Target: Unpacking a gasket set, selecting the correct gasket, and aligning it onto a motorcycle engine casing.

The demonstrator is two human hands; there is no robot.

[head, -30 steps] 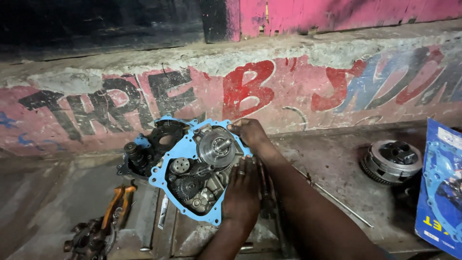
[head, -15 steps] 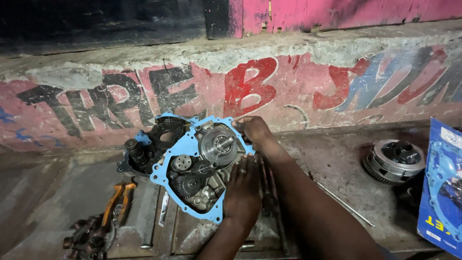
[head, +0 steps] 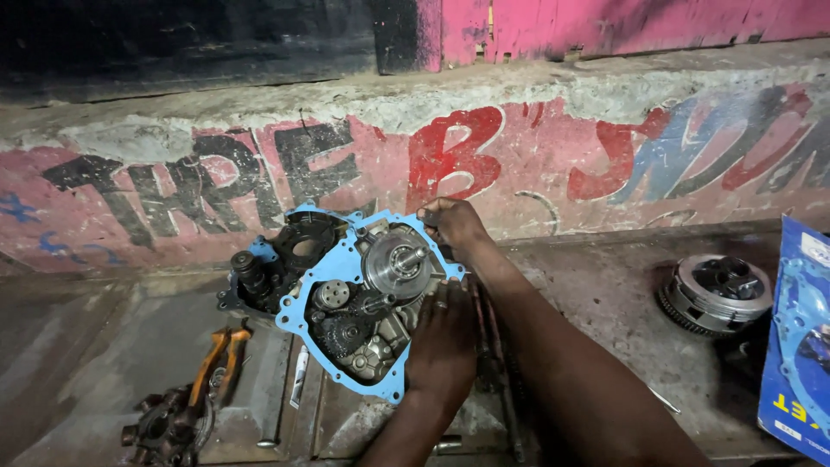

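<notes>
At centre of the concrete surface [head: 605, 303], both hands are seating a blue gasket [head: 304, 298] on the engine case [head: 363, 311]. Left hand [head: 443, 342] is pressing its lower edge, grip flat and released; right hand [head: 454, 223] is pinching the upper corner. Next move, by judgement, calls for aligning the gasket holes.

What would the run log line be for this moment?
left hand: pressing blue gasket lower edge | right hand: on gasket top corner | engine case: open, gears exposed | pliers: lying left

The flat blue printed packet [head: 800, 337] at three o'clock is cut by the right edge; the left hand [head: 441, 342] hides the blue paper gasket's [head: 333, 268] right rim.
</notes>
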